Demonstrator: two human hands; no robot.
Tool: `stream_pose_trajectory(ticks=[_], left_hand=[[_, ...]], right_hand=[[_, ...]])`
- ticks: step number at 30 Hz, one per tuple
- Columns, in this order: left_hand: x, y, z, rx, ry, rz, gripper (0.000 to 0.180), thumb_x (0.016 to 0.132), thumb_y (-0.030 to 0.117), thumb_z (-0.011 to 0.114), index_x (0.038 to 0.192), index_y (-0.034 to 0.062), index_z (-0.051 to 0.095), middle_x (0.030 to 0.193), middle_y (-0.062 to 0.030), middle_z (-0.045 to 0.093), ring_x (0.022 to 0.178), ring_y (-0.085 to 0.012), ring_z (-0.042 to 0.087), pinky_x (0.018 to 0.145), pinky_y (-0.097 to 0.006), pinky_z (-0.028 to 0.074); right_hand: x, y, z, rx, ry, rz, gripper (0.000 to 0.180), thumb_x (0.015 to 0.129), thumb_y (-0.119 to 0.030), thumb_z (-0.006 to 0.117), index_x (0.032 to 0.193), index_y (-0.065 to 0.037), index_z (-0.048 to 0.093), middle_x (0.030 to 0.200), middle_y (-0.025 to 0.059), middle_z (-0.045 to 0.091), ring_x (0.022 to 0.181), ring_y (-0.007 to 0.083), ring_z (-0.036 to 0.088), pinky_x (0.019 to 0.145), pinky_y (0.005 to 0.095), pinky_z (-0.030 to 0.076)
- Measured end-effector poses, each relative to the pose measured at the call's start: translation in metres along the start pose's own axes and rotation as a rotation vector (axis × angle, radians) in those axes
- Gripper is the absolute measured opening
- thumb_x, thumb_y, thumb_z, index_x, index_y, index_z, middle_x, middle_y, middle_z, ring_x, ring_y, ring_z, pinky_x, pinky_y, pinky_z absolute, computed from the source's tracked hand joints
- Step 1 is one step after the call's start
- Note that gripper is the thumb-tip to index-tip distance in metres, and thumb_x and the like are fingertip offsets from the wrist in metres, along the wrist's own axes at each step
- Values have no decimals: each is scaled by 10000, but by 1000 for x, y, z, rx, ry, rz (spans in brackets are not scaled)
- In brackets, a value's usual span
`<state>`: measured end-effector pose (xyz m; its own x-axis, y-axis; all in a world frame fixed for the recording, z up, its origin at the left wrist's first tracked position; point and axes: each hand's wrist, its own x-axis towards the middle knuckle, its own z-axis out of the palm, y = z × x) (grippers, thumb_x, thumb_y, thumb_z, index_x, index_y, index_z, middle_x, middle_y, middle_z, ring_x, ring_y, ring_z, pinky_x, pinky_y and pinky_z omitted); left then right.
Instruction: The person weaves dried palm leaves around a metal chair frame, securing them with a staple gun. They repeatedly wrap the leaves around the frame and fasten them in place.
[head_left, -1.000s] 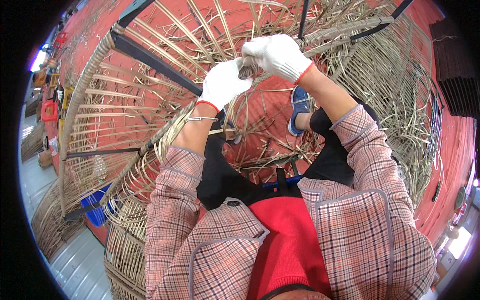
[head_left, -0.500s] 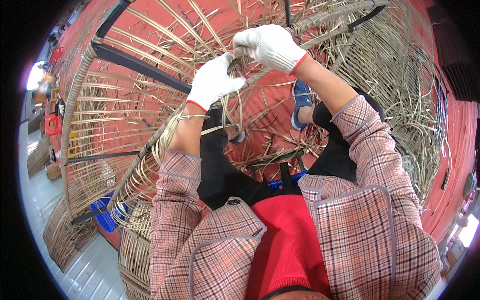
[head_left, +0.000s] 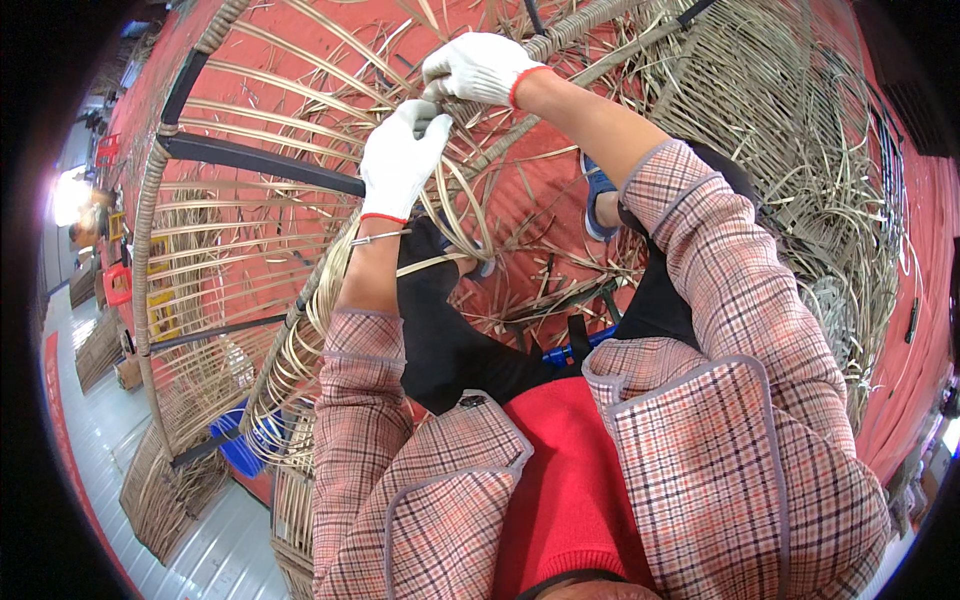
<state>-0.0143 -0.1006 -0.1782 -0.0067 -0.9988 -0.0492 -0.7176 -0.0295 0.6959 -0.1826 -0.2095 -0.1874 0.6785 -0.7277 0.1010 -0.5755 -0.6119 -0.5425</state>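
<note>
A curved frame of dark bars (head_left: pixel 265 160) and pale strips stretches before me, its rails wrapped in wicker. My left hand (head_left: pixel 400 160), in a white knitted glove with red trim, is closed at the near rail (head_left: pixel 505 140), thumb and fingers curled together. Just beyond it, my right hand (head_left: pixel 478 72), gloved alike, pinches with its fingertips close to the left fingers. Between them runs a pale wicker strip (head_left: pixel 480 215), which hangs in loops below the left hand; its end at the fingertips is hidden.
Bundled strip loops (head_left: pixel 315 310) hang on the rail by my left forearm. A blue bucket (head_left: pixel 240 440) stands at the lower left. Loose strips litter the red floor covering (head_left: pixel 540 190). A large woven panel (head_left: pixel 765 150) with ragged ends lies at the right. My shoe (head_left: pixel 597 200) rests near the rail.
Both hands have shifted left, and the right one slightly up. The left thumb, stretched out before, is now folded toward the fingers. Wider strip loops hang beneath.
</note>
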Motion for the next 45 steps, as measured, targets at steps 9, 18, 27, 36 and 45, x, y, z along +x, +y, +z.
stream_pose_trajectory(ticks=[9,18,27,36,45], left_hand=[[-3,-2,-1,-41,113,143,459,835,255,813,1198,29,646,1094,-120,737,1009,-216,713,917,-353,546],[19,-39,-1,-204,95,78,464,760,334,843,1088,38,701,973,-107,766,938,-261,743,854,-377,557],[9,-24,-4,97,127,62,458,805,355,822,1119,35,725,934,-120,758,911,-229,730,794,-344,536],[10,-22,-8,106,44,111,479,806,336,758,1220,104,692,1195,-136,721,1108,-309,688,954,-400,531],[5,-14,-5,343,69,130,564,808,375,788,1243,35,674,1127,-184,738,1063,-324,711,923,-393,544]], right_hand=[[7,-10,-2,18,125,28,178,925,-297,619,1014,-201,740,902,84,746,868,316,713,759,455,538],[-4,-54,-24,-331,154,-99,251,960,-302,602,1166,-241,733,979,19,763,925,288,736,796,408,585],[4,-54,-28,-54,299,-292,136,777,-262,677,755,-136,722,764,147,707,729,349,719,599,465,549],[-16,-51,-40,-278,384,-483,123,775,-249,651,747,-142,703,694,129,675,673,350,698,584,480,541],[1,-43,-32,-403,275,-308,121,766,-265,658,747,-149,688,678,114,668,658,342,698,577,475,536]])
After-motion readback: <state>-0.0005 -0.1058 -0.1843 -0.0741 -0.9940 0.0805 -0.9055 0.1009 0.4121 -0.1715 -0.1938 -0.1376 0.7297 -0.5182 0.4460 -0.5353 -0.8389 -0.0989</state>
